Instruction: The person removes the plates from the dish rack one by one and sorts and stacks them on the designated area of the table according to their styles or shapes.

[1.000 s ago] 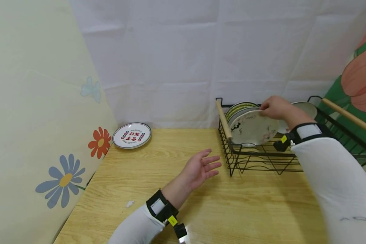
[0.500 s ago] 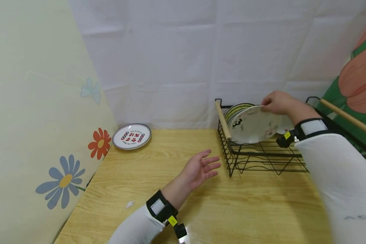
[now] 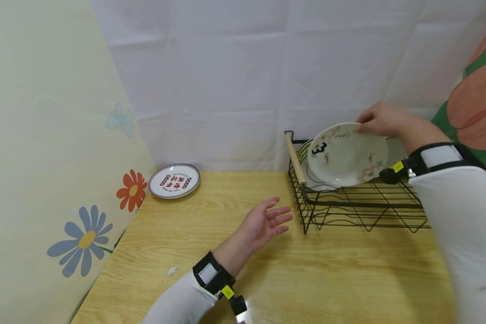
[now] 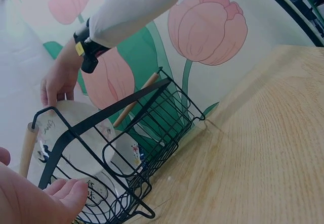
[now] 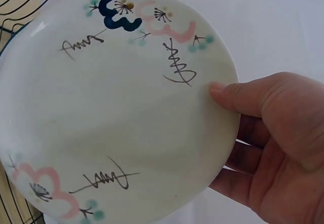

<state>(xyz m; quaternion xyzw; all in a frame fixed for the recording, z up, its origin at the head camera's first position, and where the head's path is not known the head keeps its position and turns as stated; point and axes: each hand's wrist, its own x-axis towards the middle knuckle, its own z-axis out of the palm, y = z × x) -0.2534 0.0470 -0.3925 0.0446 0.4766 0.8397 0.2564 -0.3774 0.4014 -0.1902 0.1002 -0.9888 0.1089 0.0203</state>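
My right hand pinches the upper rim of a white plate painted with pink flowers and dark strokes. In the right wrist view the thumb lies on the plate's face and the fingers go behind it. The plate is tilted, held over the left part of a black wire dish rack. Behind it stand other plates, one with a green-patterned rim, mostly hidden. My left hand is held over the table left of the rack, palm up, fingers relaxed, holding nothing.
A white plate with red lettering lies at the table's back left corner. The rack has wooden handles at its ends. A white cloth hangs behind the wooden table. A small white scrap lies in front.
My right hand has raised the flowered plate up and to the right, uncovering more of the plates behind it. My left hand has stayed nearly still.
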